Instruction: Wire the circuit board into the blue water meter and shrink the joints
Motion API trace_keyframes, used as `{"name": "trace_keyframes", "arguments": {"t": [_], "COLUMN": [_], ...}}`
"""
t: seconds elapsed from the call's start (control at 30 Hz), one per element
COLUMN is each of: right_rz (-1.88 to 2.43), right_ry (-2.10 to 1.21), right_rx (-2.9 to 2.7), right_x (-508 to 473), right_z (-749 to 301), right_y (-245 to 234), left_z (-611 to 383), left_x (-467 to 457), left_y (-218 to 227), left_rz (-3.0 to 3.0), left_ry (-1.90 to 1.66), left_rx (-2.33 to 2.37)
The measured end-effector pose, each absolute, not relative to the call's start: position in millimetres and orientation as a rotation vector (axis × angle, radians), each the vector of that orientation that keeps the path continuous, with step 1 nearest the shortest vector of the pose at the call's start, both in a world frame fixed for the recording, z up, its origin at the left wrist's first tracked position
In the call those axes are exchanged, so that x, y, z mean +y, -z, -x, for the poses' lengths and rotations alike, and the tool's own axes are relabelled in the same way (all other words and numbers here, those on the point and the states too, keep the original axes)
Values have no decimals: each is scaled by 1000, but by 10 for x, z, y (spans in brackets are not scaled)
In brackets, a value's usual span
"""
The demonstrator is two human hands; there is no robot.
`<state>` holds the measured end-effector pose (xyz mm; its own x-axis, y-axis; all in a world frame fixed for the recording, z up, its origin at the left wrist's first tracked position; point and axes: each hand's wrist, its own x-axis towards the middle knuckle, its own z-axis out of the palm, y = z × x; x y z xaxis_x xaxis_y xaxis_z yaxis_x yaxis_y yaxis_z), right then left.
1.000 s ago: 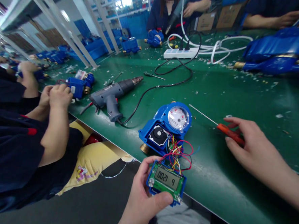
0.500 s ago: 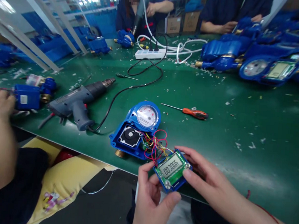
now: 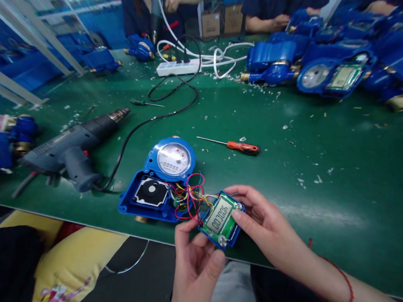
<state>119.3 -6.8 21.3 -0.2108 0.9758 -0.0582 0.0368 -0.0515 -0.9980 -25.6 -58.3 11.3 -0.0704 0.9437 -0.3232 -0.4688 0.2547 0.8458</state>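
Note:
Between my two hands, at the table's front edge, is a green circuit board with an LCD display set in a blue frame; digits show on its screen. My left hand grips its lower left side, thumb at the bottom corner. My right hand holds the upper right side, with the thumb on the board's face. Thin red, yellow, white and black wires run from the board into an opened blue water meter. That meter lies left of my hands, its round dial facing up and a black part in its open box.
An orange screwdriver lies beyond my hands. At left rests a heat gun, its black cord leading to a white power strip. Blue meters crowd the back right. Co-workers sit across the green table; another person's yellow clothing shows at left.
My view has swung right, so the table's things sit further left. The display board has turned somewhat, still in both hands. The neighbour's arm at left has gone out of view.

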Motion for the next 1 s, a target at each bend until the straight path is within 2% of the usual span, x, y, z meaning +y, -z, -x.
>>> {"name": "trace_keyframes", "arguments": {"t": [0.27, 1.0], "right_rz": [1249, 1317], "right_ry": [-1232, -1214], "right_rx": [-1506, -1513], "right_x": [91, 97], "right_z": [-1259, -1141], "right_y": [-296, -309], "left_z": [280, 249], "left_x": [-473, -434], "left_y": [-11, -10], "left_rz": [-448, -424], "left_ry": [-1241, -1226], "left_rx": [803, 833]}}
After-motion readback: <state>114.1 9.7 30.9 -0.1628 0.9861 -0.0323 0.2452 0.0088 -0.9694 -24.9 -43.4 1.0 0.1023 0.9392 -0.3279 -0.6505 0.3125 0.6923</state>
